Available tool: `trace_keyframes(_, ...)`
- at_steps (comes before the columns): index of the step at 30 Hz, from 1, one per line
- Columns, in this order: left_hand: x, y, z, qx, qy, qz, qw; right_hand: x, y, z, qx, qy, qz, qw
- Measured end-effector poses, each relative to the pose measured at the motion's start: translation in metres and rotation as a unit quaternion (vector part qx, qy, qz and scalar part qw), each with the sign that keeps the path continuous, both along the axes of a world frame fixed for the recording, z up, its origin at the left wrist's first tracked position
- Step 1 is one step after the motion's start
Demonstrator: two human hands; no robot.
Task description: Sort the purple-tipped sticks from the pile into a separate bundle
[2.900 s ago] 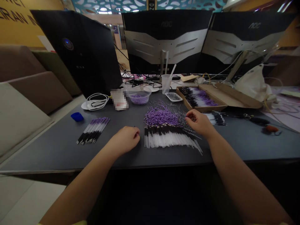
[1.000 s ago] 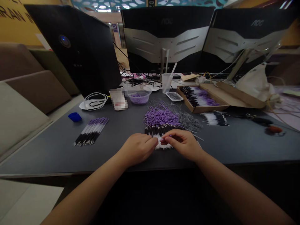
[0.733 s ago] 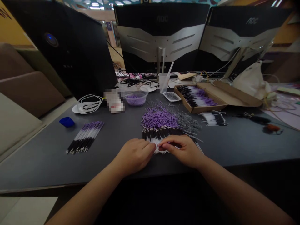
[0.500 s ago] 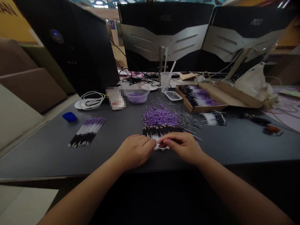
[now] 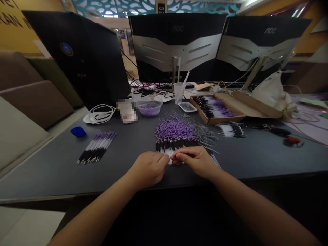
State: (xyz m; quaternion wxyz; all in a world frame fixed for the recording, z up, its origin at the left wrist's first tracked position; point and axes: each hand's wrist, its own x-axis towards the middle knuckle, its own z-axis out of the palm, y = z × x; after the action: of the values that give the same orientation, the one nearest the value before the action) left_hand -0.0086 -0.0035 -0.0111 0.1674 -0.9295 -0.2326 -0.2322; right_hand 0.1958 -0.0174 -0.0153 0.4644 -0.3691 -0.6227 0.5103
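Note:
My left hand (image 5: 150, 169) is closed, its thumb and fingers pressed together near the table's front edge. Opposite it, my right hand (image 5: 196, 160) pinches at the same spot, fingertips almost touching the left ones. Whatever lies in either pinch is too small and hidden to name. Under and just beyond the fingers is a row of black-and-white sticks (image 5: 167, 146) with pale tips, partly covered by the hands. Behind that row are a heap of purple tube-like pieces (image 5: 174, 128) and, beside it, a pile of thin grey pieces (image 5: 203, 133).
A bundle of purple, white and black sticks (image 5: 97, 147) lies left, near a blue cup-like object (image 5: 78, 132). Farther back stand a clear bowl (image 5: 150, 107), a plastic cup (image 5: 178, 93), a small white tray (image 5: 187, 107) and an open cardboard box (image 5: 225, 119). Monitors (image 5: 179, 44) stand behind.
The camera view has tilted up slightly and shifted. Both hands stay together at the same spot, with only slight finger movement.

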Motion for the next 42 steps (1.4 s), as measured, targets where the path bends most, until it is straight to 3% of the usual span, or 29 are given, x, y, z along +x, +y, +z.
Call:
trace_keyframes(12,0.000,0.001,-0.003,-0.004,0.027,0.025,0.999,0.000,0.003,-0.005,0.023,-0.062,0.004,0.998)
trace_keyframes(17,-0.004,0.013,-0.004,-0.014,0.031,0.037,0.999,0.006,0.003,0.005,0.042,-0.137,0.004,0.990)
trace_keyframes(21,-0.007,0.019,-0.010,-0.010,-0.013,0.038,0.999,0.027,0.012,0.017,0.063,-0.187,-0.023,0.980)
trace_keyframes(23,-0.007,0.020,-0.013,-0.018,-0.034,0.038,0.999,0.046,0.022,0.020,0.090,-0.245,-0.069,0.963)
trace_keyframes(26,-0.007,0.020,-0.013,-0.028,-0.064,0.041,0.997,0.081,0.040,0.020,0.146,-0.422,-0.159,0.881)
trace_keyframes(29,-0.006,0.020,-0.011,-0.040,-0.070,0.039,0.996,0.111,0.054,0.014,0.112,-0.551,-0.224,0.796)
trace_keyframes(31,-0.005,0.021,-0.010,-0.051,-0.064,0.032,0.996,0.122,0.060,0.009,0.072,-0.599,-0.221,0.766)
trace_keyframes(36,-0.005,0.020,-0.008,-0.064,-0.081,0.013,0.995,0.121,0.064,-0.003,0.006,-0.614,-0.170,0.771)
trace_keyframes(42,-0.005,0.020,-0.010,-0.076,-0.083,0.000,0.994,0.119,0.066,-0.007,0.020,-0.592,-0.189,0.783)
